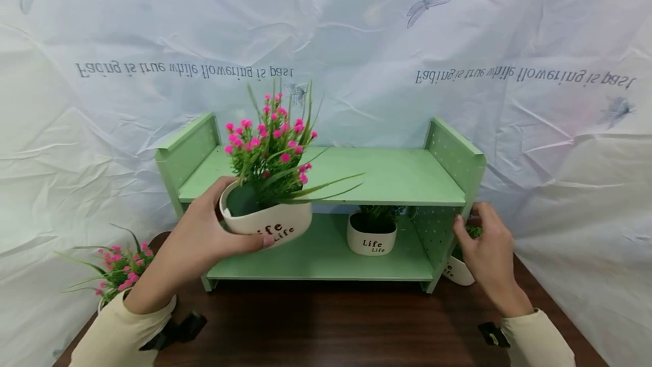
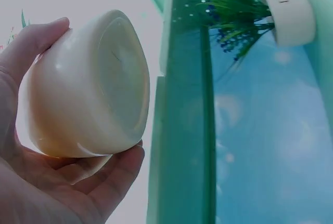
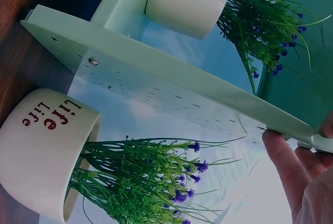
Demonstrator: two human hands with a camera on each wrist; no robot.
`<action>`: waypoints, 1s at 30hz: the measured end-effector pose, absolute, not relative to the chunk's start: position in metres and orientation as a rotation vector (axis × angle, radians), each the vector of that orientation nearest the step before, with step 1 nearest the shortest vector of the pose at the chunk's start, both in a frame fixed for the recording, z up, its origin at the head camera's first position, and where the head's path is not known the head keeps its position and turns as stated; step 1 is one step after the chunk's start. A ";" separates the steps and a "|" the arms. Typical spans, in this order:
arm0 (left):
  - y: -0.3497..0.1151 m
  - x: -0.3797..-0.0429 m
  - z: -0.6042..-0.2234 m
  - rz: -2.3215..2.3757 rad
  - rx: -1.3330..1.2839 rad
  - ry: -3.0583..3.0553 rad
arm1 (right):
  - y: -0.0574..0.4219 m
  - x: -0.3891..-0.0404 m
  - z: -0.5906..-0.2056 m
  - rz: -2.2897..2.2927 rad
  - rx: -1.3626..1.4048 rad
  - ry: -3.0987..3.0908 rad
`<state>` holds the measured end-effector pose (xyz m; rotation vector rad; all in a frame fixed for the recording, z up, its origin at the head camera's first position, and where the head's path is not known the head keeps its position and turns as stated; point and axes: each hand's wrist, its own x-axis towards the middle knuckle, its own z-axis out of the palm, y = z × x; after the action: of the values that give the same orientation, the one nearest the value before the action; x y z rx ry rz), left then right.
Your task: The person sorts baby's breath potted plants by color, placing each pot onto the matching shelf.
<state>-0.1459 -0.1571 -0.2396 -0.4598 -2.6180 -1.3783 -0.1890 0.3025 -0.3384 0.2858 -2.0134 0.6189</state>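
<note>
My left hand (image 1: pixel 201 234) grips a white oval pot of pink artificial flowers (image 1: pixel 272 177), thumb across its lettered front. The pot is held tilted in front of the green two-tier shelf (image 1: pixel 367 171), level with its upper board. Its pale underside shows in the left wrist view, the pot (image 2: pixel 86 86) resting among the fingers. At the shelf's right end, my right hand (image 1: pixel 491 248) pinches the edge of the side panel (image 3: pixel 171 76). A white pot of purple flowers (image 1: pixel 373 237) stands on the lower tier.
Outside the right panel, a second pot of purple flowers (image 3: pixel 47 151) stands on the dark wooden table (image 1: pixel 316 321). Another pink-flowered plant (image 1: pixel 122 268) is at the left, partly behind my forearm. A printed cloth (image 1: pixel 351 44) hangs behind the shelf.
</note>
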 end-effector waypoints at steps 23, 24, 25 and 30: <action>-0.086 -0.231 -0.219 -1.461 -0.656 -2.548 | 0.306 -0.192 -0.342 0.603 0.281 -2.019; -0.083 -0.234 -0.217 -1.460 -0.659 -2.548 | 0.306 -0.192 -0.342 0.603 0.281 -2.019; -0.080 -0.236 -0.215 -1.459 -0.662 -2.553 | 0.306 -0.192 -0.342 0.602 0.280 -2.019; -0.062 -0.247 -0.204 -1.439 -0.675 -2.564 | 0.306 -0.192 -0.342 0.593 0.270 -2.019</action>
<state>-0.2469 -0.0617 -0.2043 -0.6752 -2.5642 -1.4390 -0.1922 0.3057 -0.3421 0.2702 -2.0186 0.5926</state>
